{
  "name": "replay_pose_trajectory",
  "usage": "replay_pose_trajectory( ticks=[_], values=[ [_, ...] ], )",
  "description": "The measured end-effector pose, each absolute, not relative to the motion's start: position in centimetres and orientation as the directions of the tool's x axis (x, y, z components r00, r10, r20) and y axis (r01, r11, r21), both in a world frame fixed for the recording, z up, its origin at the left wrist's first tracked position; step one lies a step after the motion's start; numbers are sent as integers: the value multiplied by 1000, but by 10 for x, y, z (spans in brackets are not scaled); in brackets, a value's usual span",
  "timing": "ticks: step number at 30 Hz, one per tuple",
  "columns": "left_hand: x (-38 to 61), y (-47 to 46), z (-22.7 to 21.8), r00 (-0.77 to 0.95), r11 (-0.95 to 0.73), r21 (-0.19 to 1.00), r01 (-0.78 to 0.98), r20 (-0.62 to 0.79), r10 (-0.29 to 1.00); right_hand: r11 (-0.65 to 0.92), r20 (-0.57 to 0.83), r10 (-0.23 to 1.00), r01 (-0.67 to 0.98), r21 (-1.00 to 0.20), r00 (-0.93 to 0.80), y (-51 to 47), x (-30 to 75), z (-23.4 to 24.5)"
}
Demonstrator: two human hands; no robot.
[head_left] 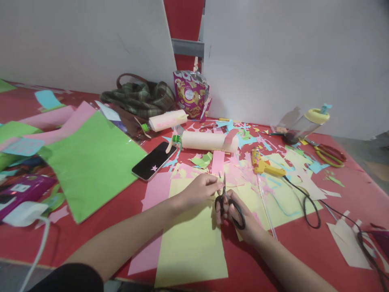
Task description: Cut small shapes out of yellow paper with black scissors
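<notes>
My right hand (241, 219) is closed around the black handles of a pair of scissors (225, 194). Their blades point away from me and stand slightly apart. Close beside the blades, my left hand (200, 188) pinches thumb against fingers; whatever is between them is too small to make out. Beneath both hands lie a pale yellow paper sheet (191, 247) and a pink sheet (146, 239). Beyond them, a paper-wrapped bottle (209, 141) with a green cap lies on its side, and a phone (150, 166) bears a small pink star (154, 168).
A yellow glue gun (267, 167) with a black cord lies right among paper scraps. Red-yellow-handled pliers (330, 155) and a clear bottle (306, 125) are farther right. Green paper (94, 162) covers the left. A second wrapped bottle (168, 120), snack bag (192, 95) and plaid bag (139, 97) line the back.
</notes>
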State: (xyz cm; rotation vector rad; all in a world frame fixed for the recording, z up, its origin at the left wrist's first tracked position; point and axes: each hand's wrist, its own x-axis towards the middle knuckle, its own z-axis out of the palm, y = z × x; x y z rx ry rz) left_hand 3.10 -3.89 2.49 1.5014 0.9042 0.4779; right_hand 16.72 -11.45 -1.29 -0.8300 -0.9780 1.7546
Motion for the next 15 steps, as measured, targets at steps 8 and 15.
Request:
replay_pose_trajectory(
  ticks=[8,15],
  values=[
    [36,-46,23,584,171,977,130,-214,783,-240,-110,941,-403,-883,-320,-116,167,-15],
    [38,-49,23,561,199,976,92,-216,799,-218,-100,946,-374,-901,-309,-115,167,-14]
  ],
)
